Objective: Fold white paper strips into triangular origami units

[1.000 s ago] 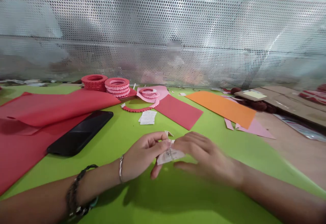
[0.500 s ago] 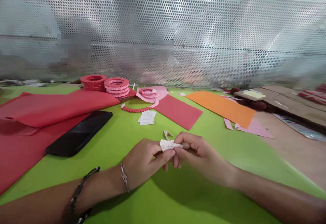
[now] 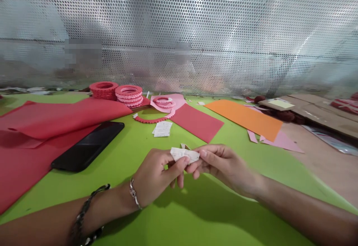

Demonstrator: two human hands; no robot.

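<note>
A small folded piece of white paper point(image 3: 183, 154) is held between my two hands above the green tabletop. My left hand point(image 3: 158, 169) pinches its left part, thumb on the near face. At its right end, my right hand point(image 3: 219, 164) grips the paper between thumb and fingers. Just behind it, a small folded paper scrap point(image 3: 184, 146) lies on the table, partly hidden. Farther back are small slips of printed paper point(image 3: 163, 129) and a red scalloped ring strip point(image 3: 152, 119).
Red sheets point(image 3: 69, 113) and a black phone point(image 3: 88, 147) lie at left. Two stacks of scalloped rings point(image 3: 128, 95) stand behind. A red rectangle point(image 3: 198, 122), an orange sheet point(image 3: 244, 118) and cardboard point(image 3: 321, 112) spread rightward. A perforated metal screen point(image 3: 179, 26) closes the back.
The white paper has turned so that more of its near face shows. My right thumb has moved up and right, onto the paper's right end.
</note>
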